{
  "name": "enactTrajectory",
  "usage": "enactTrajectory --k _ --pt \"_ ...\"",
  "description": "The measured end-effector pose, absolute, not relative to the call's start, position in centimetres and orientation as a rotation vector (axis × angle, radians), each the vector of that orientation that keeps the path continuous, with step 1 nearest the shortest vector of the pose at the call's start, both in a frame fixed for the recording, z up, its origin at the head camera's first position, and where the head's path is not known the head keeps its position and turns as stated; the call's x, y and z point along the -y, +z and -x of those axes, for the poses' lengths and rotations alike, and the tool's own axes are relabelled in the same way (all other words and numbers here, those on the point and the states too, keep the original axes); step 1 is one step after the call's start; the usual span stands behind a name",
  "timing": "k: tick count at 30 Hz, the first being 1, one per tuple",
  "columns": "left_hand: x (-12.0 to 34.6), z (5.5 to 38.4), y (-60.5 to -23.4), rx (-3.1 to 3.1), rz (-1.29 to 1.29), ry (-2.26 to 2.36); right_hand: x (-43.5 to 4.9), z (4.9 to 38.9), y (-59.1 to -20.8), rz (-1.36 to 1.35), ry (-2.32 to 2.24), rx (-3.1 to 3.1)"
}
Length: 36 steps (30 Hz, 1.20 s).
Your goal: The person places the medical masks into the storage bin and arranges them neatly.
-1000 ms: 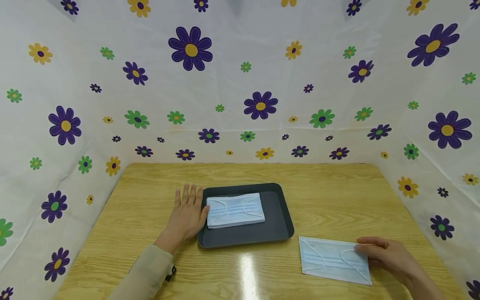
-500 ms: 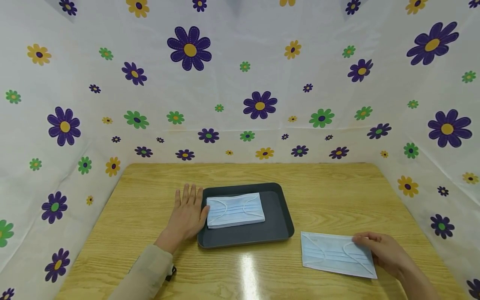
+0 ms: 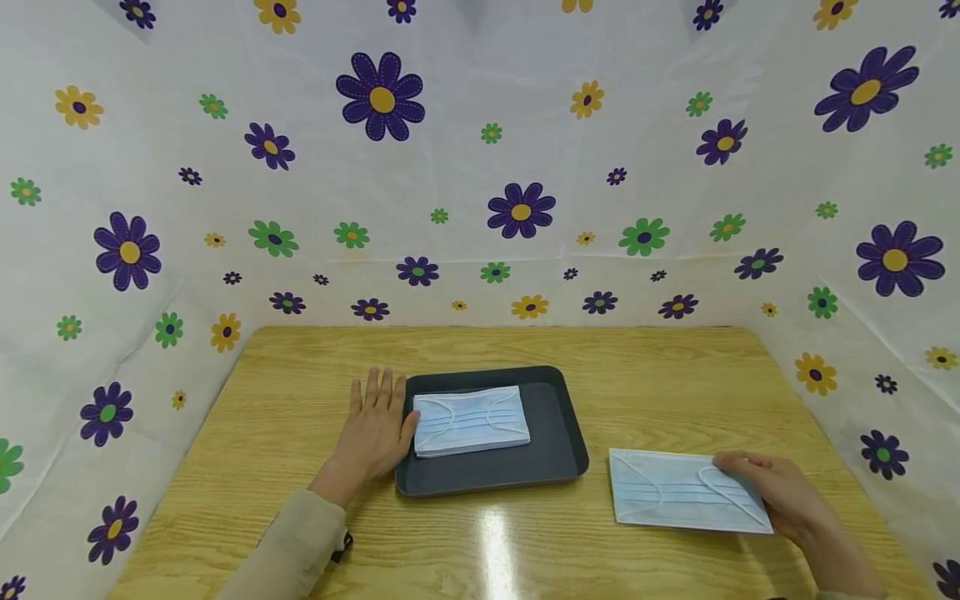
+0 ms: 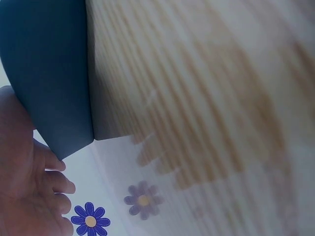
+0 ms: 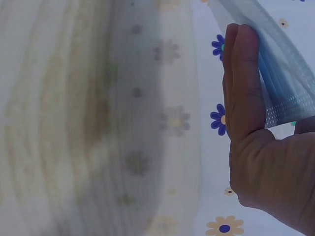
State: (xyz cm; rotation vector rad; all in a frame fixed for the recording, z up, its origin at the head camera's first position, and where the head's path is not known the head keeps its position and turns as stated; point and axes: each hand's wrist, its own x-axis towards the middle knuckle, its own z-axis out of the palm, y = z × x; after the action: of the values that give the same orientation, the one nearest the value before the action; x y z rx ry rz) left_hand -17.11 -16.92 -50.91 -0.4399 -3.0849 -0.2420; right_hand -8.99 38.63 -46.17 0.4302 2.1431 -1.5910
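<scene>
My right hand (image 3: 787,496) pinches a light blue pleated face mask (image 3: 678,493) by its right end, above the table at the right. In the right wrist view this face mask (image 5: 290,73) sits between thumb and fingers. A dark grey tray (image 3: 555,462) stands mid-table, holding a small stack of the same face masks (image 3: 472,425) in its left part, ear loops on top. My left hand (image 3: 375,429) lies along the tray's left side, fingers straight, thumb over the rim. From the left wrist, the hand (image 4: 29,187) shows against the tray's side wall (image 4: 49,69).
The wood-grain table (image 3: 480,350) is enclosed at the back and sides by a white cloth (image 3: 450,175) with flower prints. Between tray and right hand lies a strip of bare tabletop. Light glares on the table's front (image 3: 497,550).
My right hand has moved the face mask away from me and slightly right, and turned it more level. The left hand, tray and stack have stayed put.
</scene>
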Motion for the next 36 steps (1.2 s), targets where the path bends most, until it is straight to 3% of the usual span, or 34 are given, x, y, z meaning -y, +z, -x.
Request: enactTrajectory --k 13,36 --pt "17.0 17.1 -50.9 3.076 0.437 -0.233 -36.2 11.3 -44.0 -0.456 -1.674 -2.156" --pt "17.0 17.1 -51.0 3.075 0.438 -0.229 -25.5 17.2 -44.0 -0.313 -1.785 -2.176"
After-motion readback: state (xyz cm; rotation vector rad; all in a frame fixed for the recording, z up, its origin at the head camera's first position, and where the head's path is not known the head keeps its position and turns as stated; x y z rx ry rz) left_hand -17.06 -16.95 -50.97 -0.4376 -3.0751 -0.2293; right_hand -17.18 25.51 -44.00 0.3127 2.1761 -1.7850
